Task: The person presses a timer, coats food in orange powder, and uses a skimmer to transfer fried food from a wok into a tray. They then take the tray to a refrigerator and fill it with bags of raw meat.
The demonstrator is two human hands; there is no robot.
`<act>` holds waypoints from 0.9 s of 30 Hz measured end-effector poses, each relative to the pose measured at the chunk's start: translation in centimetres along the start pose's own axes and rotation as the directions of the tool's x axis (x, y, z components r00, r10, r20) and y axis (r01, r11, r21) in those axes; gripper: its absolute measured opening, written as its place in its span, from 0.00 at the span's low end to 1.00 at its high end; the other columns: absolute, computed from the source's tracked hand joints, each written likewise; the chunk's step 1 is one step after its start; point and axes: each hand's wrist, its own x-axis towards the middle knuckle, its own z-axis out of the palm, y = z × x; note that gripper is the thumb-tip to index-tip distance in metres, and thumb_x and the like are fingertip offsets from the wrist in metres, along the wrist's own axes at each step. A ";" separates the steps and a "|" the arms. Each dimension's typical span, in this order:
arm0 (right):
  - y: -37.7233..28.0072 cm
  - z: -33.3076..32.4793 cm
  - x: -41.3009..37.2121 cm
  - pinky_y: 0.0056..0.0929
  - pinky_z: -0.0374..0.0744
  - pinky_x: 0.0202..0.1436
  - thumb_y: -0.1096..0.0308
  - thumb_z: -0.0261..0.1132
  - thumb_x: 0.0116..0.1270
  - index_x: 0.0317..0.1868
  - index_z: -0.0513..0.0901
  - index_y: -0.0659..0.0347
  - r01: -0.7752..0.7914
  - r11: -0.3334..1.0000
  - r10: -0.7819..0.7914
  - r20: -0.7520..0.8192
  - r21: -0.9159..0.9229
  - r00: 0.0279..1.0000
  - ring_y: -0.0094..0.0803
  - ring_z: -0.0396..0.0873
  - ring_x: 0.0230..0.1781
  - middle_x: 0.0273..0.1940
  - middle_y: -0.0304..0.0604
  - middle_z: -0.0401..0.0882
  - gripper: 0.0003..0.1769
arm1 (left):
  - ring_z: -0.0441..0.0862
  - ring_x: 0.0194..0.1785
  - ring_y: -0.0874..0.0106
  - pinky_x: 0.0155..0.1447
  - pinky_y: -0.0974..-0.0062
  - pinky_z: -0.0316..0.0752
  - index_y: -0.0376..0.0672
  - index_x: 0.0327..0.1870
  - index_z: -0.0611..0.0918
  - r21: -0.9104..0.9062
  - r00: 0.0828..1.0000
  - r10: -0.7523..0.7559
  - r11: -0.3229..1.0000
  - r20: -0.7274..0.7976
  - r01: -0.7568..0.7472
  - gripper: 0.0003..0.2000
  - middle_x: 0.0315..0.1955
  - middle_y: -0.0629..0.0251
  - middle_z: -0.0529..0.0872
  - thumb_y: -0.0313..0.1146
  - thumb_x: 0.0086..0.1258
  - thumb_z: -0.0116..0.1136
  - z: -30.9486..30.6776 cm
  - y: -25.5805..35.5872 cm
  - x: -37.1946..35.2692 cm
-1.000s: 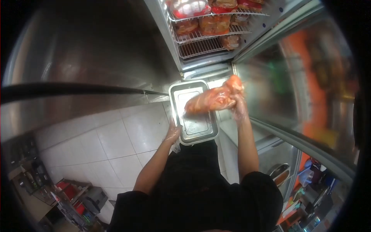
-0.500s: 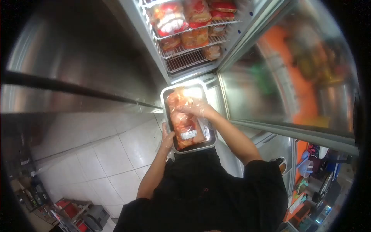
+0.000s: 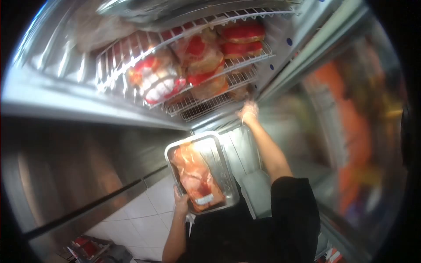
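A metal tray [image 3: 227, 184] is tilted in front of my body, gripped at its left edge by my left hand [image 3: 180, 202], which wears a clear plastic glove. In the tray lies a clear-wrapped pack of raw meat [image 3: 195, 171] with a white label near its lower end. My right hand [image 3: 249, 111], also gloved, reaches forward to the fridge opening, close to a wrapped package [image 3: 239, 93] on a low shelf. Its fingers are blurred and partly hidden, so I cannot tell what they touch.
The open fridge has wire shelves [image 3: 210, 107] stacked with packaged meat [image 3: 199, 55] in red and clear wrapping. Its glass door [image 3: 302, 114] stands open at the right. At the left is a steel surface [image 3: 87, 166], with white floor tiles [image 3: 136, 215] below.
My right hand has left the meat in the tray and moved forward to the fridge. My left hand still holds the tray. The view has tilted up, showing more shelves.
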 end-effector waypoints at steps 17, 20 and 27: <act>-5.4 -0.8 11.4 0.48 0.78 0.62 0.56 0.68 0.61 0.63 0.81 0.53 0.178 0.964 -0.166 0.077 -0.198 0.983 0.52 0.80 0.59 0.63 0.48 0.81 0.29 | 0.74 0.66 0.61 0.67 0.62 0.76 0.41 0.74 0.58 -0.124 0.912 -0.355 0.934 -0.205 0.336 0.41 0.64 0.56 0.73 0.24 0.57 0.65 -1.4 1.5 -1.6; -5.4 -2.4 8.9 0.48 0.79 0.61 0.56 0.69 0.60 0.63 0.80 0.53 0.111 0.982 -0.085 0.166 -0.152 0.982 0.53 0.81 0.58 0.62 0.48 0.81 0.30 | 0.74 0.66 0.61 0.66 0.63 0.76 0.41 0.74 0.58 -0.145 0.951 -0.202 0.975 -0.234 0.171 0.41 0.63 0.56 0.73 0.22 0.56 0.62 -2.4 1.0 -2.9; 0.7 -3.2 -8.8 0.32 0.82 0.58 0.71 0.72 0.63 0.61 0.76 0.64 -0.155 0.331 -0.017 0.170 0.931 0.985 0.31 0.81 0.54 0.54 0.44 0.81 0.26 | 0.78 0.62 0.61 0.65 0.65 0.76 0.39 0.76 0.55 -0.025 0.999 -0.047 0.999 -0.020 0.046 0.40 0.61 0.53 0.76 0.22 0.61 0.58 -8.5 -2.3 -3.8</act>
